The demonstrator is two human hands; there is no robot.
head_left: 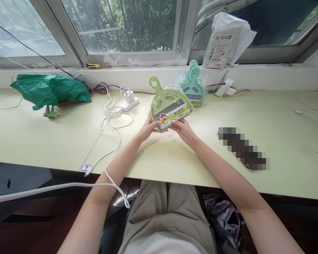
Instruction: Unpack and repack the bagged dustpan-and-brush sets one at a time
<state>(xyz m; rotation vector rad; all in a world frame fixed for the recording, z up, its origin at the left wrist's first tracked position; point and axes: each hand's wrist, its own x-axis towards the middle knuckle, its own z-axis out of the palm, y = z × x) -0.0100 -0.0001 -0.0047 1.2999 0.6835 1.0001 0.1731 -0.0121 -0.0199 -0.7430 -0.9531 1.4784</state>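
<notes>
Left hand (148,127), right hand (184,129): grip closed on dustpan pack (168,102); teal stack (193,86) behind, cables (113,116) left.

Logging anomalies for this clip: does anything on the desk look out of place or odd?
A loose white cable sprawls in loops across the pale green desk, runs off its front edge and drapes over the left forearm. Nothing looks spilled or damaged.
</notes>
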